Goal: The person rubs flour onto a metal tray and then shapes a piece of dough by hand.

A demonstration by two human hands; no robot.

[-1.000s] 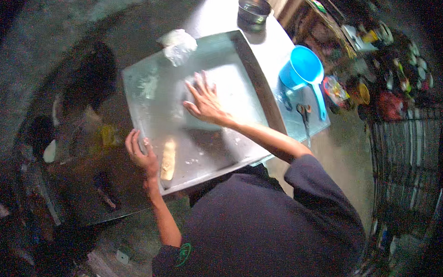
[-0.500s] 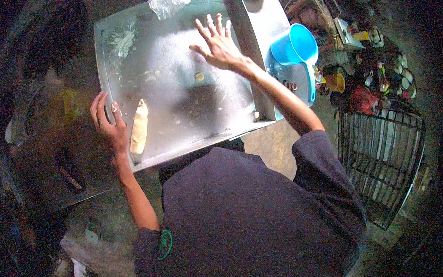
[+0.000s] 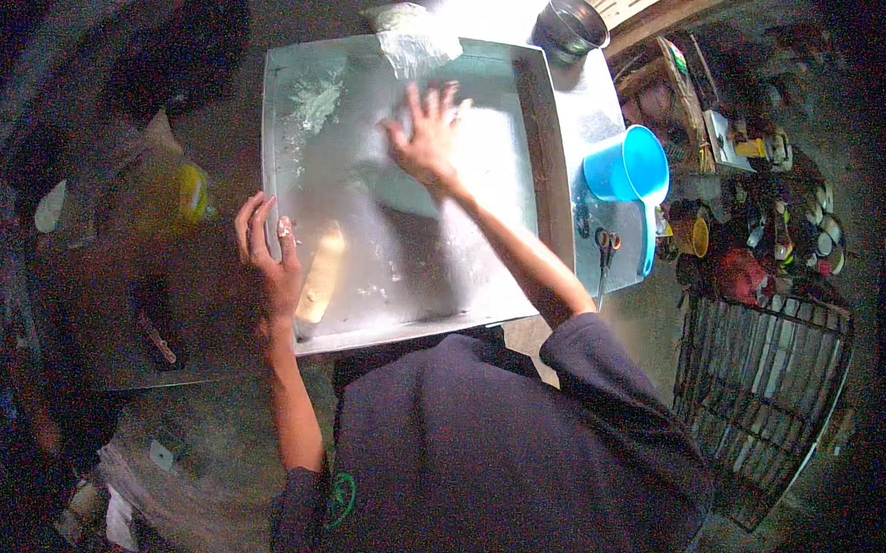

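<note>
A shallow metal tray (image 3: 431, 321) lies before me, dusted with white powder (image 3: 317, 100) near its far left corner. My left hand (image 3: 275, 278) is at the tray's left rim, fingers along the outside and thumb over the inner side. Just inside that rim, beside the hand, rests a pale log of dough (image 3: 321, 275), somewhat blurred. Over the far middle of the tray my right hand (image 3: 430, 141) is spread palm down, its fingertips smeared by motion. Whether it touches the tray floor, or covers anything, I cannot tell.
A crumpled clear plastic bag (image 3: 415, 40) hangs over the far rim. To the right are a blue dipper (image 3: 629, 166), orange-handled scissors (image 3: 607, 247) and a dark metal pot (image 3: 571, 28). A wire rack (image 3: 762, 393) stands on the floor at the right.
The whole view has shifted, bringing the scissors and pot into sight. My right hand stays spread over the tray; the small dough lump seen below it no longer shows. My left hand keeps its place.
</note>
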